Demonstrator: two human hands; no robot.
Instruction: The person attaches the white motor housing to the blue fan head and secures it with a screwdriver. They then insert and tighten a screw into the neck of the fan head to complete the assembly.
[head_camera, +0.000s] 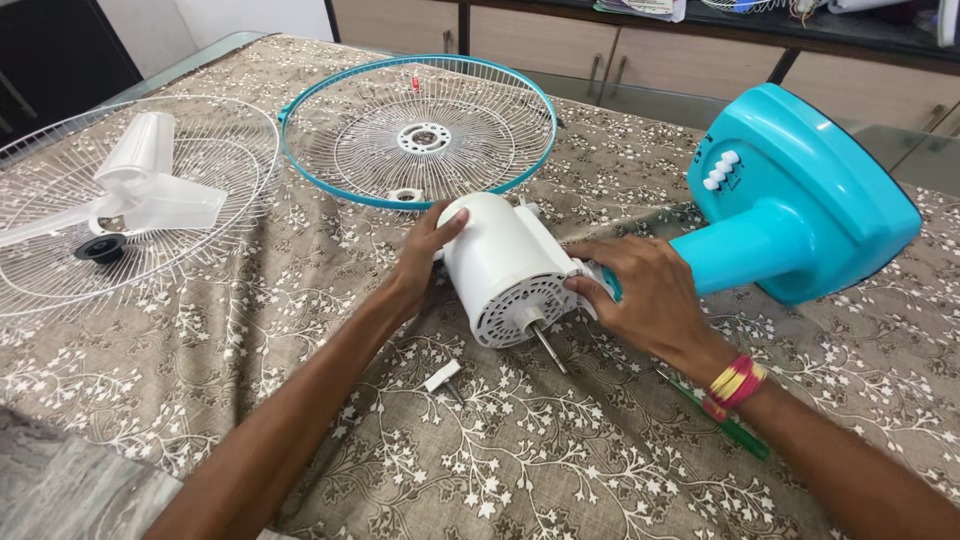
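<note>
On the patterned tablecloth (560, 470), the teal-rimmed guard (417, 130) and white guard with blade (150, 185) lie detached far left, while the left hand (425, 255) and right hand (645, 295), apart, clasp the centred white motor housing (505, 270), its teal base (800, 190) attached.

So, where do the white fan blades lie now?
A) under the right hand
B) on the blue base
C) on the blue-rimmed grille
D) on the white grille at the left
D: the white blades lie on the white grille at the left of the table, apart from the blue-rimmed grille, while both hands hold the white motor.
</note>
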